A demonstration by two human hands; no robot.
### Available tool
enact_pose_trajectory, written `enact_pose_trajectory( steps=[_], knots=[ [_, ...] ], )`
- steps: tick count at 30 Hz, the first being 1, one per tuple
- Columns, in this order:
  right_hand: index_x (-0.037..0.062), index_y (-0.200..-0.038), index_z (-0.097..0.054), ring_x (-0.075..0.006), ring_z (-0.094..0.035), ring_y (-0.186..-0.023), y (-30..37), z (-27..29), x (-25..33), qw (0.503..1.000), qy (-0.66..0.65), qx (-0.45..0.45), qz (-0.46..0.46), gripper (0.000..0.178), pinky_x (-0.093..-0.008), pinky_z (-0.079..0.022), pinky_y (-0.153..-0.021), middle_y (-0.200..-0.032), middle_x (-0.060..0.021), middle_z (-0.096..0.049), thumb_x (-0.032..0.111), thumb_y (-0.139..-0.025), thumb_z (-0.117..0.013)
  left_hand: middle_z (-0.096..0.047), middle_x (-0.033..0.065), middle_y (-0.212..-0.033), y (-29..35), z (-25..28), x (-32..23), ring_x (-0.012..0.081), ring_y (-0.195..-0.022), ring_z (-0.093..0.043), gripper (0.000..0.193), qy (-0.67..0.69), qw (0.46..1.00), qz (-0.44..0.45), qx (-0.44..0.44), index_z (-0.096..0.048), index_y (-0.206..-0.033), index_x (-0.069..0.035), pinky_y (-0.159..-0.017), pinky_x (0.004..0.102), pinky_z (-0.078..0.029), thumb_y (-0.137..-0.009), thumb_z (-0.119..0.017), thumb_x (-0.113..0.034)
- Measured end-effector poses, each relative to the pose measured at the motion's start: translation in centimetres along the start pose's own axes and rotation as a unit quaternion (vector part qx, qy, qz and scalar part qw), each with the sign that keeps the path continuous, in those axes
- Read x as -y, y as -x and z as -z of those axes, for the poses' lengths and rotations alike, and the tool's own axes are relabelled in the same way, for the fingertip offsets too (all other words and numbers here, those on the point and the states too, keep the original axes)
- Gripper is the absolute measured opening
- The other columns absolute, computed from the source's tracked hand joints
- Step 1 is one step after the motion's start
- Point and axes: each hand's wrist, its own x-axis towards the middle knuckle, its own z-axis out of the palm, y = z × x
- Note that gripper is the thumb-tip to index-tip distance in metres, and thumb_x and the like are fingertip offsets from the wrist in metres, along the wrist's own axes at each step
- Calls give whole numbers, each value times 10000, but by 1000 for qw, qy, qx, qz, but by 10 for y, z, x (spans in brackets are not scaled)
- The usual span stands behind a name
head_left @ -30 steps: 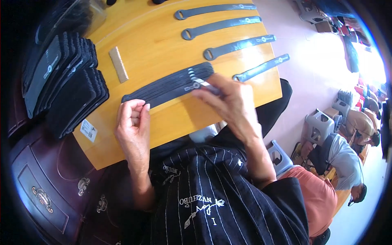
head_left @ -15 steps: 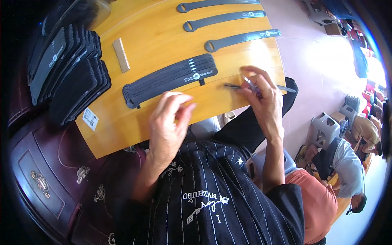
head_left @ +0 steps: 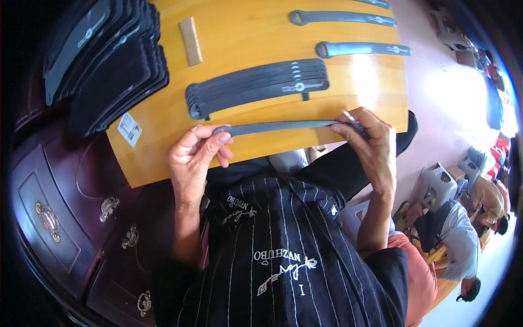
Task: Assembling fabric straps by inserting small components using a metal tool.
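A dark grey strap (head_left: 280,127) is stretched nearly level above the near part of the yellow table. My left hand (head_left: 192,155) pinches its left end between thumb and fingers. At the other end my right hand (head_left: 373,144) grips the strap, and a small silvery metal tool (head_left: 353,121) is also in that hand; its kind cannot be made out. Just beyond lies a neat overlapped stack of straps (head_left: 256,85), with dark tabs showing under its near edge. Two single straps (head_left: 364,49) with round slotted ends, and part of another, lie farther back at the right.
Large piles of dark straps (head_left: 117,87) stand at the left of the table (head_left: 163,158). A brown strip (head_left: 190,41) lies near them, and a white label (head_left: 129,129) is at the table's left edge. Dark drawers (head_left: 49,212) flank the left; people sit near a grey stool (head_left: 438,188) at right.
My left hand, free before, has taken the left end of the strap. The strap now spans both hands. The table and its things have shifted in view, up and mostly rightward.
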Motion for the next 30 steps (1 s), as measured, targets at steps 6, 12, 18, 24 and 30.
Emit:
enact_pose_trajectory(
  steps=[6,12,18,24,30],
  knots=[
    [-1,-991,-671,-63,-559,-701,-3,7,-3,990,-92,33,-100,191,-211,-435,-656,-769,-35,-667,137,-860,-665,-648,98,-823,-2,6,-4,99,-635,-585,167,-4,999,-19,-45,-635,-1021,51,-589,209,-476,-913,-589,-67],
    [18,-981,-676,-47,-520,-689,-9,-3,-3,981,-137,23,-135,175,-193,-399,-667,-762,7,-637,140,-855,-681,-611,63,-894,-1,8,-1,83,-698,-584,139,-97,981,-128,-110,-653,-1000,36,-548,197,-479,-867,-619,12],
    [49,-839,-665,-33,-443,-631,-17,-5,0,983,-117,-28,-138,153,-183,-336,-602,-680,57,-555,174,-803,-746,-619,31,-777,-9,4,-2,52,-633,-565,135,-108,973,-105,-177,-618,-959,20,-538,179,-459,-833,-667,16],
    [79,-846,-663,-43,-429,-600,-20,-10,-6,988,-98,-42,-111,166,-208,-288,-575,-673,42,-567,237,-835,-715,-607,0,-733,-15,4,-1,4,-623,-516,114,-152,965,-112,-185,-591,-912,7,-546,153,-421,-832,-671,22],
    [61,-842,-660,-35,-418,-647,-21,-12,-2,980,-132,-54,-139,162,-184,-325,-618,-694,72,-534,192,-806,-748,-600,-4,-714,-18,4,3,-2,-606,-495,110,-180,955,-139,-190,-580,-892,6,-538,155,-413,-833,-672,16]
  ],
)
